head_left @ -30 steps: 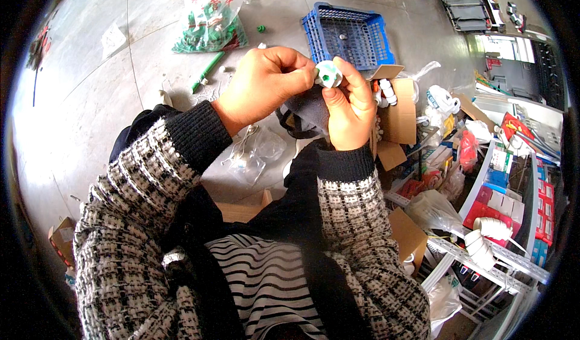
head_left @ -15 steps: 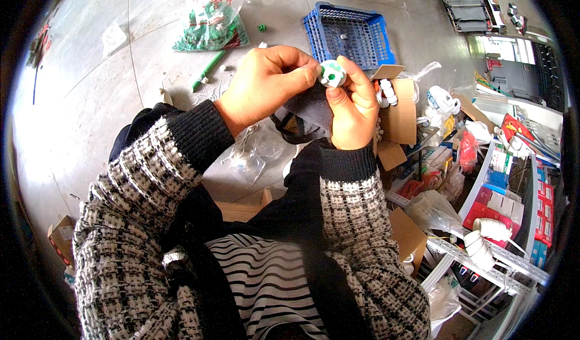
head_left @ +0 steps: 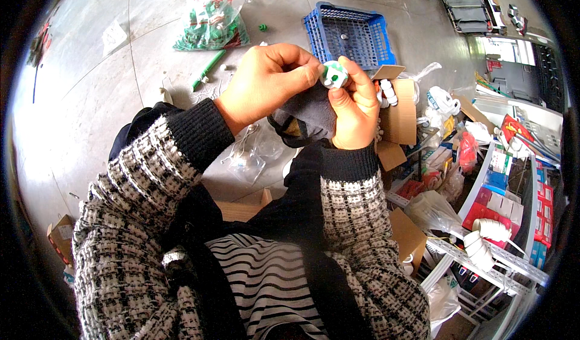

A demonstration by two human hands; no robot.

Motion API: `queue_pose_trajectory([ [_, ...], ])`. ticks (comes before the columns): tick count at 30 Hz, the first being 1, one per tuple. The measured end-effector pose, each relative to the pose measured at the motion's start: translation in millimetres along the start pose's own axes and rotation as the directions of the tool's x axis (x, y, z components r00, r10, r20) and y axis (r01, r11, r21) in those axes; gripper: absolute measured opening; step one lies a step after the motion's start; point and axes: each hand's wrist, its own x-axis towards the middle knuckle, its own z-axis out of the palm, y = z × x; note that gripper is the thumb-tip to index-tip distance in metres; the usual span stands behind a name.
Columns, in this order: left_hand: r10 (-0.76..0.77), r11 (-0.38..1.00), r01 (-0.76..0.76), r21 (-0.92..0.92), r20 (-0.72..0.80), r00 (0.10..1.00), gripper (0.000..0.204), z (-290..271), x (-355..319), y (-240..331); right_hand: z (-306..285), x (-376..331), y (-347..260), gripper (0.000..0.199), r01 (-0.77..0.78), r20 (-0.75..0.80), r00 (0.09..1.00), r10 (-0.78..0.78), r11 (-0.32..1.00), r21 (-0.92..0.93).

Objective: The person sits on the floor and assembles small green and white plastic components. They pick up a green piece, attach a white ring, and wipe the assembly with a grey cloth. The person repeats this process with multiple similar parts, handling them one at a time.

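Note:
Between my two hands is a small round white-and-green plastic fitting (head_left: pixel 335 74) with openings in its face. My right hand (head_left: pixel 355 115) grips it from the right side, thumb below and fingers behind. My left hand (head_left: pixel 266 83) is closed in a pinch, its thumb and index fingertips against the fitting's left edge. Whether a smaller piece is in that pinch is hidden by the fingers. Behind and below the hands is a dark grey cloth-like item (head_left: pixel 308 111) over my legs.
A clear bag of green fittings (head_left: pixel 211 29) stands on the floor beyond my left hand, near a green rod (head_left: pixel 208 70). Farther off is a blue plastic crate (head_left: pixel 386 41). An open cardboard box (head_left: pixel 400 113) and a cluttered metal shelf (head_left: pixel 492 267) are at the right.
The white-and-green fitting has turned slightly between my fingers, showing its openings at another angle. Both hands stay in nearly the same place.

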Motion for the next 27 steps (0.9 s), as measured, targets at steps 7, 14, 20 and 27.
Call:
queue_pose_trajectory([
  [7,0.019,0.993,-0.019,0.112,0.000,1.000,0.017,-1.5,0.2,-0.9,0.9,-1.5,-1.3,0.039,0.003,0.026,1.000,0.000,0.993,-0.114],
  [14,0.088,0.942,-0.083,0.324,-0.002,0.996,0.017,-2.2,1.1,-1.2,0.5,-1.7,3.9,0.038,0.016,0.024,1.000,-0.012,0.981,-0.193],
  [20,-0.053,0.996,0.060,0.070,-0.095,0.994,0.020,0.1,3.7,-7.4,2.5,-1.9,2.4,0.037,-0.014,0.015,1.000,0.016,0.985,-0.173],
  [27,-0.083,0.997,0.083,-0.004,0.047,0.995,0.024,-5.9,5.2,0.5,2.7,0.3,-7.6,0.042,-0.167,0.002,0.985,0.171,0.957,0.236],
])
